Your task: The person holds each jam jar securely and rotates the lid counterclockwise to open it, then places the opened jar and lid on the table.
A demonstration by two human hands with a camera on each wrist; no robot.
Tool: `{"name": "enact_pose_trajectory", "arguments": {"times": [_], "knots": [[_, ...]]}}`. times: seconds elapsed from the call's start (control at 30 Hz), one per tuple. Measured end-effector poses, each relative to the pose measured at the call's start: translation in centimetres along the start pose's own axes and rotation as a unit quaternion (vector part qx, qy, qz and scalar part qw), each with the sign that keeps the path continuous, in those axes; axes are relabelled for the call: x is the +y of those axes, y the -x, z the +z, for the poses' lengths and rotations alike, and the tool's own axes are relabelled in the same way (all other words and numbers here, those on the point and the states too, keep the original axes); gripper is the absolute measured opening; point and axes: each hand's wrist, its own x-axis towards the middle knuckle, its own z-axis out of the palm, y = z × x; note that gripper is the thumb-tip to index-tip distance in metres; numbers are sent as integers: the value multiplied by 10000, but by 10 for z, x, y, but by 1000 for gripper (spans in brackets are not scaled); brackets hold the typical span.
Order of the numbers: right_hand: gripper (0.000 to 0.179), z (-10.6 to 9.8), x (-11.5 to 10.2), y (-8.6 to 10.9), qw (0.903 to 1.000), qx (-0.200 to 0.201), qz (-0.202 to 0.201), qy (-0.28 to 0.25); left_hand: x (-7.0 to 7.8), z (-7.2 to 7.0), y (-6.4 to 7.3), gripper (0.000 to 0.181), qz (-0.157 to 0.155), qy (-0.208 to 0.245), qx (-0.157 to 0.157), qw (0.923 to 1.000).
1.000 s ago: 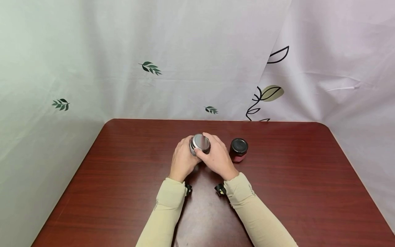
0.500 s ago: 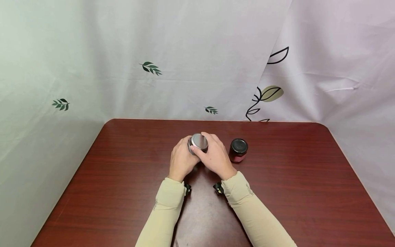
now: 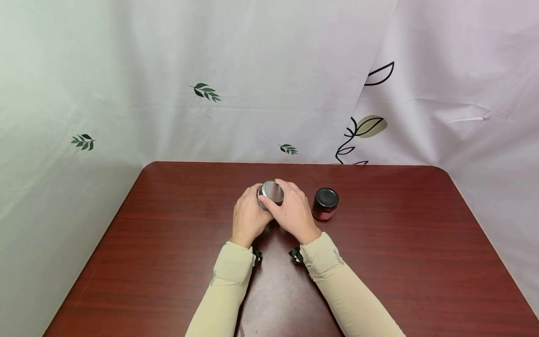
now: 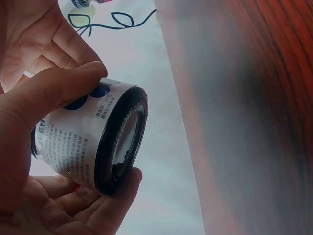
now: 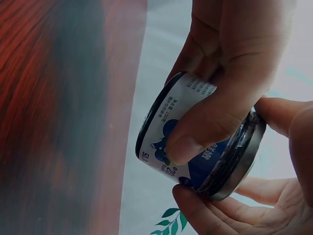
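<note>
One jar (image 4: 73, 139) is gripped by the left hand (image 3: 250, 211), its lid (image 3: 271, 189) by the right hand (image 3: 296, 210); drop is risked if left is loosened.

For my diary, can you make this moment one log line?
left hand: grips jar; right hand: grips silver lid; black-lidded jar: upright

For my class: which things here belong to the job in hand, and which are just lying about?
In the job:
silver-lidded jar
left hand and right hand, both holding it

Apparently just lying about:
dark-lidded jar, unheld on the table
leaf-print cloth behind
</note>
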Motion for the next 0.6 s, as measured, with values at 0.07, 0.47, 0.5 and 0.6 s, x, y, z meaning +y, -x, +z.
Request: {"name": "enact_pose_trajectory", "arguments": {"times": [0.07,0.47,0.5,0.6], "knots": [[61,0,-1,0,10000,-15,24,8,0,0,0,61,6,20,7,10000],[63,1,2,-1,10000,8,-69,63,-1,-1,0,63,-37,40,-26,10000],[63,1,2,-1,9999,-1,-80,72,-1,-1,0,64,-44,37,-31,10000],[62,1,2,-1,9999,-20,-101,82,-1,-1,0,64,-42,45,-37,10000]]}}
